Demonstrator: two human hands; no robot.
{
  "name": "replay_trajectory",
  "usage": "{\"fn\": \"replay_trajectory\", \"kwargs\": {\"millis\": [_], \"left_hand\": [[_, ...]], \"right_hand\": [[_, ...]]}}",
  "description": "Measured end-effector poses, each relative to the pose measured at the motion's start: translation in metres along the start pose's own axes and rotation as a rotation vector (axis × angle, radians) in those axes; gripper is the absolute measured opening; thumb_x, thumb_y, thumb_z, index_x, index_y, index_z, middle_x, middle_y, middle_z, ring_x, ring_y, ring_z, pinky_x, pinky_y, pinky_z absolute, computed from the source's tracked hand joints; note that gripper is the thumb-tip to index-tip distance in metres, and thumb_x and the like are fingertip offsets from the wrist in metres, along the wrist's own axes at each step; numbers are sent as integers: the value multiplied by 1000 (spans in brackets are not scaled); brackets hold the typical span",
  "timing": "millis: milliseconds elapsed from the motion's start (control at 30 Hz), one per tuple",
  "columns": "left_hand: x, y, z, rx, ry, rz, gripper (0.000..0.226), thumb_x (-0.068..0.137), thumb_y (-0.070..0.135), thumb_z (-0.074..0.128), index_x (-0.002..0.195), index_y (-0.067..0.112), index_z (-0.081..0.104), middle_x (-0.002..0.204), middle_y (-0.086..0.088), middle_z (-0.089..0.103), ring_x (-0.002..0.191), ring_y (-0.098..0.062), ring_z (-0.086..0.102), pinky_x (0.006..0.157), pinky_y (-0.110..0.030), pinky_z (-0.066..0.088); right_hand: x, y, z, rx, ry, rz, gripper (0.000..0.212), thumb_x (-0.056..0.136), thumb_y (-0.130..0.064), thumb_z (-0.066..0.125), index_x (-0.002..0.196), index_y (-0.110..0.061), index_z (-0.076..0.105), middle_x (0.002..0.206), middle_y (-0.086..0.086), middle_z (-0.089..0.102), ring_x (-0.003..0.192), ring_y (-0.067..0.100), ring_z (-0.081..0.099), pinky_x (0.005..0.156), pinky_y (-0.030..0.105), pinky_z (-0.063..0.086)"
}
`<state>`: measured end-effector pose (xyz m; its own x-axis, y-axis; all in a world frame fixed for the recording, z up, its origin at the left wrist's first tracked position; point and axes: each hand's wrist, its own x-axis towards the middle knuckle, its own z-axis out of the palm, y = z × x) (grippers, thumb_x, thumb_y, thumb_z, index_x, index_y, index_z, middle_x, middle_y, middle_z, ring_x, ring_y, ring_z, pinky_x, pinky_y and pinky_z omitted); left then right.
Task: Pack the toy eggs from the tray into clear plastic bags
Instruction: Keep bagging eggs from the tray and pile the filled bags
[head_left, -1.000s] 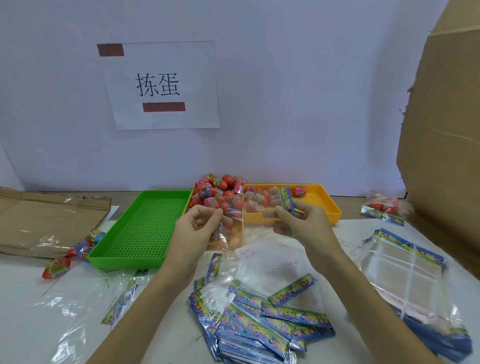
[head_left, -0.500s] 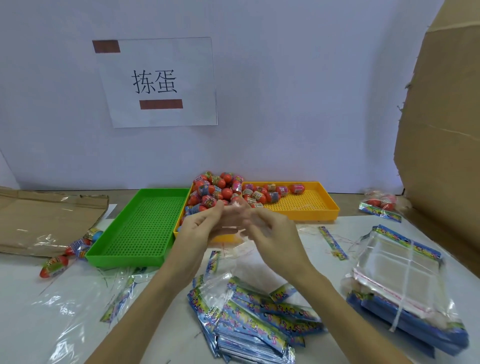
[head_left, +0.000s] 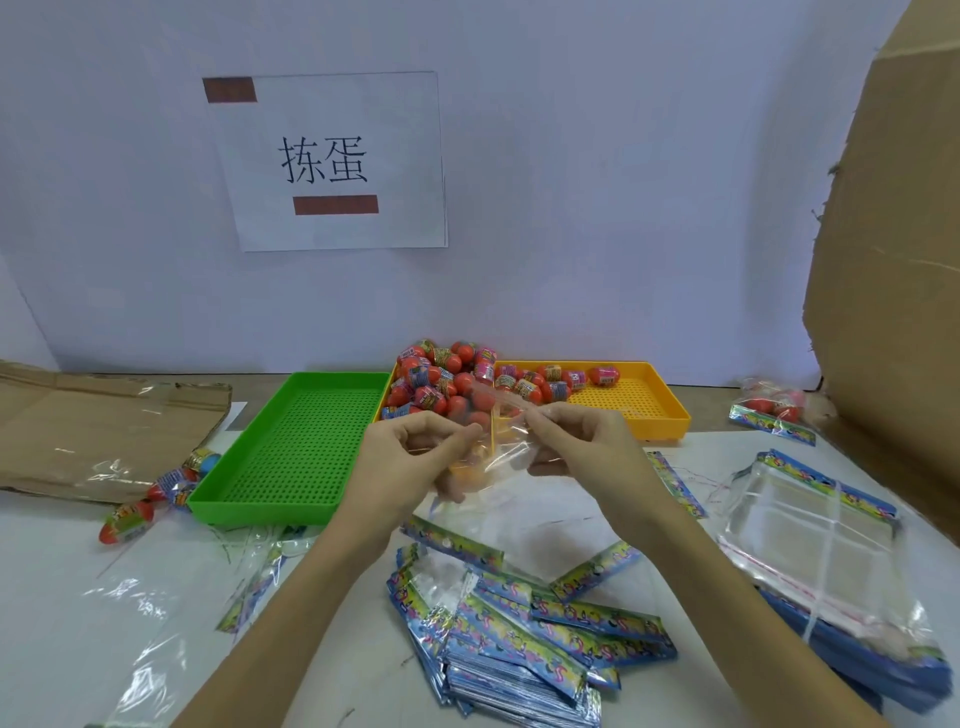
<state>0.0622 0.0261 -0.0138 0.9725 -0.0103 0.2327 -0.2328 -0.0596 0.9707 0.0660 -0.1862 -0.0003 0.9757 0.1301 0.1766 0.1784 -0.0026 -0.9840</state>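
A yellow tray (head_left: 670, 410) at the back centre holds a heap of red toy eggs (head_left: 441, 379) with coloured wrappers. In front of it, above the table, both hands hold one clear plastic bag (head_left: 511, 452). My left hand (head_left: 410, 462) pinches its left top edge between thumb and fingers. My right hand (head_left: 582, 447) pinches the right top edge. The bag hangs down between them, and I cannot tell whether anything is inside it.
A green tray (head_left: 291, 441) sits left of the yellow one. Loose eggs (head_left: 156, 499) lie left of it by brown cardboard (head_left: 93, 426). Printed header cards (head_left: 519, 639) are piled near me. A bag stack (head_left: 831, 561) lies right, a packed bag (head_left: 774, 408) behind, a cardboard box (head_left: 893, 260) far right.
A printed strip held by my right hand one second ago now lies on the table to the right. My hands came together, then parted slightly, still holding the clear bag.
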Motion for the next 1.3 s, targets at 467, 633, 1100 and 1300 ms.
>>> {"fn": "replay_trajectory", "kwargs": {"millis": [467, 633, 1100, 1300], "left_hand": [[-6, 0, 4, 157, -44, 174, 17, 86, 33, 82, 95, 18, 81, 77, -4, 79, 56, -26, 72, 57, -32, 61], [-4, -5, 0, 236, -38, 249, 24, 83, 39, 84, 104, 27, 80, 84, 3, 80, 56, -17, 70, 48, -31, 56], [0, -2, -18, 354, -170, 290, 53, 70, 36, 92, 119, 30, 72, 75, 3, 78, 50, -12, 51, 52, -23, 45], [0, -6, -22, 578, -72, 581, 55, 77, 51, 82, 125, 26, 71, 62, 16, 63, 48, -7, 32, 49, -21, 36]], "right_hand": [[-6, 3, 19, -589, 73, -497, 18, 92, -29, 78, 107, -19, 74, 101, -9, 68, 88, 7, 65, 71, 12, 47], [-4, 2, 15, -521, 18, -375, 10, 87, -33, 82, 91, -24, 78, 80, -15, 71, 76, 8, 63, 64, 13, 44], [-4, -10, -1, -257, -225, -164, 9, 94, -16, 76, 98, -9, 77, 89, 6, 78, 84, 22, 76, 79, 30, 62], [-6, -9, 0, -290, -306, -109, 13, 90, -28, 79, 101, -20, 81, 95, 1, 79, 89, 20, 76, 85, 37, 63]]}}
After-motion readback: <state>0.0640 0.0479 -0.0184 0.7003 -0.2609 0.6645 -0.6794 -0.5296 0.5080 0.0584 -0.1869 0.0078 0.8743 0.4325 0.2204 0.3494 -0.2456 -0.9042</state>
